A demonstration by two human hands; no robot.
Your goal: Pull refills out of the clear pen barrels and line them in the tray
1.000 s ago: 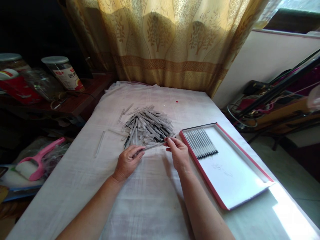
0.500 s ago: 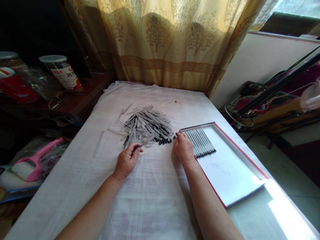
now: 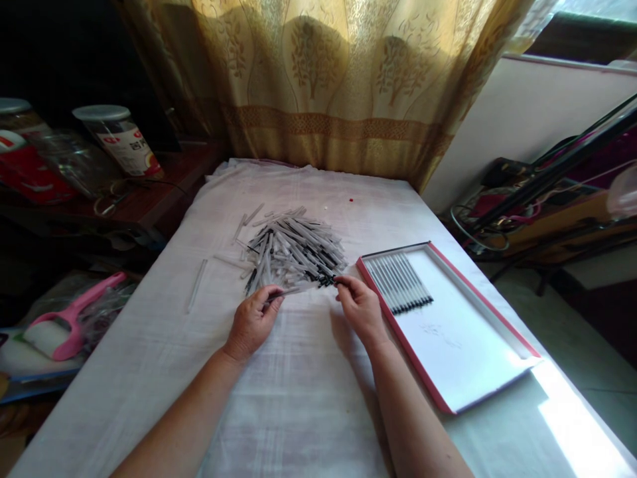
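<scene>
A heap of thin pen refills (image 3: 293,249), clear tubes with black ends, lies in the middle of the white cloth-covered table (image 3: 298,398). My left hand (image 3: 251,322) pinches one end of a few refills (image 3: 293,289) at the near edge of the heap. My right hand (image 3: 361,307) pinches the black-tipped end of those refills. To the right lies a white tray with a red rim (image 3: 418,372). A neat row of refills (image 3: 401,282) fills its far left corner.
A single clear tube (image 3: 198,285) lies apart at the left. Jars (image 3: 119,139) stand on a dark side table at the left, a pink-handled tool (image 3: 70,318) below them. A patterned curtain (image 3: 323,86) hangs behind; cables and a stand (image 3: 547,179) clutter the right.
My right hand went to the tray's near corner half a second ago and has come back to the heap, now pinching the refills' black ends. My left hand stayed in place.
</scene>
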